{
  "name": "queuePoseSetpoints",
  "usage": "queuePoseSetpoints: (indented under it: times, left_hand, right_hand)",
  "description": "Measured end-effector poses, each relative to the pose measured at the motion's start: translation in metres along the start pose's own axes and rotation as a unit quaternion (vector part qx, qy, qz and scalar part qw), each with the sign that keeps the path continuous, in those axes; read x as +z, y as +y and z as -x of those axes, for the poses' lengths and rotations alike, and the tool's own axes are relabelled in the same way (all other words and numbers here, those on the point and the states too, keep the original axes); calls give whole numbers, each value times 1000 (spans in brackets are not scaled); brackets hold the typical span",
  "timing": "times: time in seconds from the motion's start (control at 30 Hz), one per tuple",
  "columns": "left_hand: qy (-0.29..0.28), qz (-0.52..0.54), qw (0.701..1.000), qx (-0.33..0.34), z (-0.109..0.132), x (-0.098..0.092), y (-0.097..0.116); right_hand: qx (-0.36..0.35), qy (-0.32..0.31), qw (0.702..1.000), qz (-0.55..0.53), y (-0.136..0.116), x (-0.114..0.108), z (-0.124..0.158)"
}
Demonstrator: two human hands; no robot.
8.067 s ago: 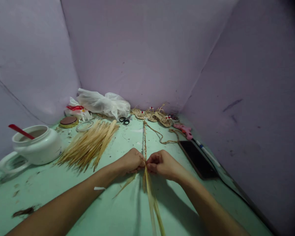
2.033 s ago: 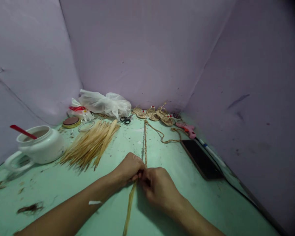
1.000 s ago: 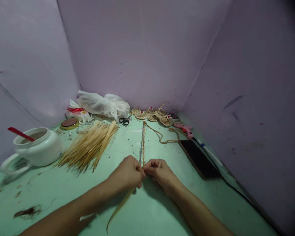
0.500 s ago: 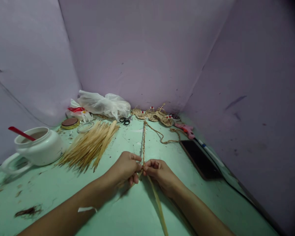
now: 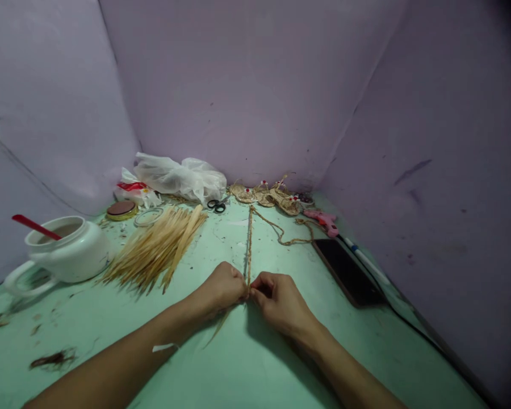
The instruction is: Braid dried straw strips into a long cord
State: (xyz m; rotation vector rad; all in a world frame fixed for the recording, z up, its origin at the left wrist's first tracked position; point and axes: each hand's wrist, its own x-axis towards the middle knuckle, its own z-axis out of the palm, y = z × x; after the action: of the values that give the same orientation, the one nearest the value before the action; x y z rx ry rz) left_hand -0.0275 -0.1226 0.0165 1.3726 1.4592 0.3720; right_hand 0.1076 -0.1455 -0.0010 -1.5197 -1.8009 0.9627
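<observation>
A thin braided straw cord (image 5: 249,244) runs straight from the far wall toward me across the green table (image 5: 247,369). My left hand (image 5: 222,287) and my right hand (image 5: 279,301) meet at its near end, both closed in a pinch on the braid's loose strands. One flat straw strip (image 5: 217,332) trails out below my left hand toward the lower left. A heap of straw strips (image 5: 157,250) lies to the left of my hands.
A white pot (image 5: 63,250) with a red spoon stands at the left. Plastic bags (image 5: 179,179), scissors (image 5: 215,205), woven pieces (image 5: 266,196), a pink glue gun (image 5: 323,220) and a dark phone (image 5: 344,270) lie along the back and right. Purple walls enclose the table.
The loose strip that hung to the lower right under my right hand half a second ago has crossed over; a strip now trails lower left under my left hand. Both hands stay pinched together.
</observation>
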Motion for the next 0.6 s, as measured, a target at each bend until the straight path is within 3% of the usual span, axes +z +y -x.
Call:
queuePoseSetpoints:
  times: [0.13, 0.33, 0.6]
  left_hand:
    - [31, -37, 997, 64, -4, 6, -8]
    - [41, -28, 997, 66, -5, 11, -11]
    - [-65, 135, 988, 29, 7, 1, 0]
  right_hand:
    - [22, -5, 992, 122, -5, -10, 4]
    - [81, -51, 993, 69, -10, -8, 14]
    - [11, -69, 997, 27, -15, 2, 22]
